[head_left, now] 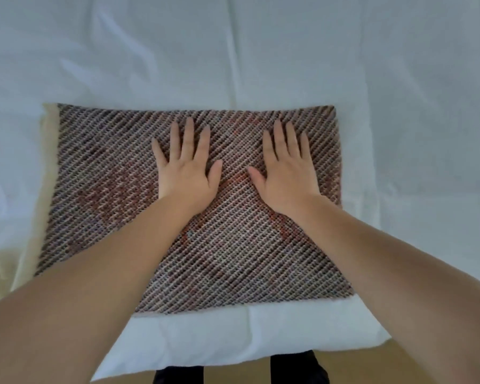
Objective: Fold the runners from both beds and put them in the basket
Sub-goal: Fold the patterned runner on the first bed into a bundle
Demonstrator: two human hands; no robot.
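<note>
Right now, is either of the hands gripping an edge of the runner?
No, the left hand and right hand both lie flat with straight fingers on the middle of the folded runner.

runner: 1, runner [233, 259] folded into a single rectangle
cream edge strips: 1, cream edge [49, 173] on the runner's left side
hands: 2, left hand [187, 173] and right hand [286, 176], both flat on the runner
forearms: 2, left forearm [94, 273], right forearm [385, 259], both bare
beds: 1, bed [233, 51], white sheet
dark shapes at bottom edge: 2, left dark shape [178, 377], right dark shape [299, 367], too cut off to identify
</note>
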